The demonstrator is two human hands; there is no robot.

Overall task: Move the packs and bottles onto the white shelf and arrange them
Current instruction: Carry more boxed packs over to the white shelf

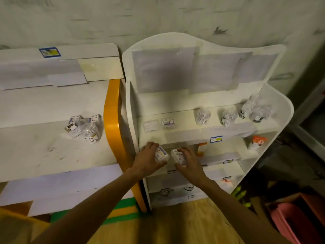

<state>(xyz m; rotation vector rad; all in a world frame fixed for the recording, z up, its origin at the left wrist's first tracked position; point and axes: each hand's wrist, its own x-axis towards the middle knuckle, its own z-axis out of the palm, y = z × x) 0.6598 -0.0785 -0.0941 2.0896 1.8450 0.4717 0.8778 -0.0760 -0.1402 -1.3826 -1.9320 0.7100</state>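
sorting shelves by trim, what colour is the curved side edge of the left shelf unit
Orange-yellow; the curved side edge shows best in the head view.

A pink bin (288,224) sits low right, near green-and-yellow floor tape (121,211).

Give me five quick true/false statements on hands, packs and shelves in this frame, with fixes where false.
1. Each hand holds a small pack. True: the left hand grips one pack, and the right hand grips another pack.
2. Both hands are over the orange-edged shelf. False: they are in front of the white shelf, below its top tier.
3. Two small packs already lie on the white shelf's top tier, left side. True.
4. The orange-edged shelf holds nothing. False: packs and a clear bottle remain there.
5. The top tier's right side is bare. False: clear bottles stand there.
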